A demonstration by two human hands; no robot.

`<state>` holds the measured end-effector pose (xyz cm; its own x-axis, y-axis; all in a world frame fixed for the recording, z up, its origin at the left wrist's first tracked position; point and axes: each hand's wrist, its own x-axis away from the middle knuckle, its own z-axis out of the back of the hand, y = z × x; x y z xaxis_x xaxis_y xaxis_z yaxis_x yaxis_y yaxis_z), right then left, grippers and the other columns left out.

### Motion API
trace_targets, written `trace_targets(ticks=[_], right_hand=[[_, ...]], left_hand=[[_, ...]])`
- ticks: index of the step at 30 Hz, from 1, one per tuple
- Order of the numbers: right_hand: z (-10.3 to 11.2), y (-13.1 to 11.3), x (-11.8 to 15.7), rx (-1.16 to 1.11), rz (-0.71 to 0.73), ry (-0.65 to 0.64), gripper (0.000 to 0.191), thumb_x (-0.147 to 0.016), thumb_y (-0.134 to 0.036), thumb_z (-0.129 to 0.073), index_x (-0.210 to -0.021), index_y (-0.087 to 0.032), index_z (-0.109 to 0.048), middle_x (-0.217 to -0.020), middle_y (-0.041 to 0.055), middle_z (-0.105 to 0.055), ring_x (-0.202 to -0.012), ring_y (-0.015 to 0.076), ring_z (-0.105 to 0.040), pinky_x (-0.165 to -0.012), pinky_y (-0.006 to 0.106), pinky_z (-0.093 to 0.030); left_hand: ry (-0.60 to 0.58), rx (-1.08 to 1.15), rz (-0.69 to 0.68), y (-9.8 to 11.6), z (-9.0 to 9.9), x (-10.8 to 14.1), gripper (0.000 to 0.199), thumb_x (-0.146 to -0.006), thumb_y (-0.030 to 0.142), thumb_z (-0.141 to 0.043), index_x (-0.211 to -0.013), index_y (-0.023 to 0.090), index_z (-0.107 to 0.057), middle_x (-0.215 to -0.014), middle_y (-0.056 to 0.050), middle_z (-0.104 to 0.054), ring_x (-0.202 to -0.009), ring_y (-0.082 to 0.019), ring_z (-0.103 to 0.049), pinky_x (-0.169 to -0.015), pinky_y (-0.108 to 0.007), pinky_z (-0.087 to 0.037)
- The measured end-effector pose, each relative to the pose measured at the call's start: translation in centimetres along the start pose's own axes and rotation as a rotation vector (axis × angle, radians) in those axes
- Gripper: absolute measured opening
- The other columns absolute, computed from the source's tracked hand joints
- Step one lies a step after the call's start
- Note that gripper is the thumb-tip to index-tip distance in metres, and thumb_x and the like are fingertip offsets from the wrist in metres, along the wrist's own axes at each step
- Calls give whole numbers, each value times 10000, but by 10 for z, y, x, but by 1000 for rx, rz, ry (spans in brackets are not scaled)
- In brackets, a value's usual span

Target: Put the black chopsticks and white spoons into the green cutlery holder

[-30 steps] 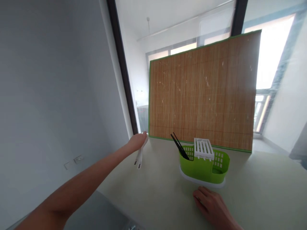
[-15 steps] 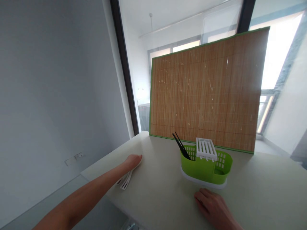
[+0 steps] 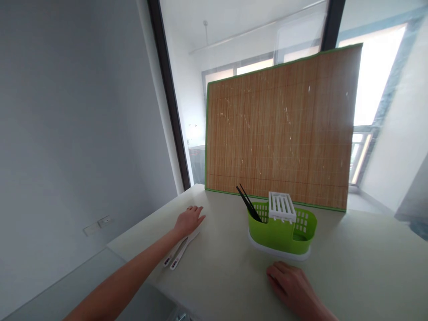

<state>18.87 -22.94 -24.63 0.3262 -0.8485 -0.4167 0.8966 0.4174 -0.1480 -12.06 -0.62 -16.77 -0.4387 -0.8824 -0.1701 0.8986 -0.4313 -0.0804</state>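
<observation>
Your left hand (image 3: 190, 220) lies palm-down on the counter (image 3: 351, 267), fingers spread and nearly flat, covering one end of a pair of white chopsticks (image 3: 176, 256); whether it grips them or merely presses them to the surface cannot be told. Your right hand (image 3: 291, 286) rests loosely open on the counter just in front of the holder and grasps nothing.

Largest to smallest:

- Bamboo mat (image 3: 279, 133), green-edged, stands upright on its long edge at the back of the counter, apparently leaning on the glass partition behind it.
- Green cutlery holder (image 3: 282, 229) sits on a white drip tray, near the mat's foot. Its perforated walls and the tray suggest it is made for draining.
- White slotted insert (image 3: 281, 206) rides on the holder's rim, slightly tilted.
- Black chopsticks (image 3: 248, 204) lean outward to the left from the holder's left compartment, propped by its wall.
- The white chopsticks lie flat, side by side, their free ends pointing toward the counter's near-left edge.
</observation>
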Motion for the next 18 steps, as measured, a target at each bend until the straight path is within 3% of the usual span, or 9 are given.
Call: trace_targets(ticks=[2,5,8,12,18], right_hand=[[0,-1,0,-8,1,0,191,-916,-203,-376,-797,-211,-526,-746,1,-589,-672,148,-569,-599,252,-357],[-2,-1,1,-7,-10,-15,185,-915,-200,-382,-804,-211,-530,-751,0,-590,-679,151,-571,-602,254,-355],[-5,0,1,10,-25,-28,182,-911,-194,-389,-799,-210,-531,-746,-1,-589,-679,154,-572,-604,256,-351],[-6,2,1,17,-45,-33,167,-907,-189,-397,-806,-211,-528,-746,-4,-590,-685,154,-570,-608,256,-348],[-5,-1,0,2,-27,-31,162,-899,-179,-402,-786,-209,-514,-739,-7,-595,-674,148,-566,-599,252,-337]], left_hand=[[43,292,4,34,5,-13,520,-891,468,-354,-1328,187,-352,-1230,-113,-526,-1108,-228,-479,-907,-344,-386],[47,906,-12,96,13,-35,649,-801,508,-511,-1332,166,-364,-1230,-115,-543,-1062,-198,-532,-892,-302,-418],[132,1239,3,149,24,-56,569,-788,508,-539,-1237,164,-476,-1176,-122,-588,-1052,-201,-551,-864,-300,-444],[209,1309,46,186,37,-78,515,-868,527,-372,-1099,106,-557,-1078,-155,-632,-981,-195,-592,-828,-299,-463],[179,1215,64,195,41,-87,519,-829,565,-385,-675,136,-633,-785,-113,-679,-785,-214,-635,-758,-330,-472]])
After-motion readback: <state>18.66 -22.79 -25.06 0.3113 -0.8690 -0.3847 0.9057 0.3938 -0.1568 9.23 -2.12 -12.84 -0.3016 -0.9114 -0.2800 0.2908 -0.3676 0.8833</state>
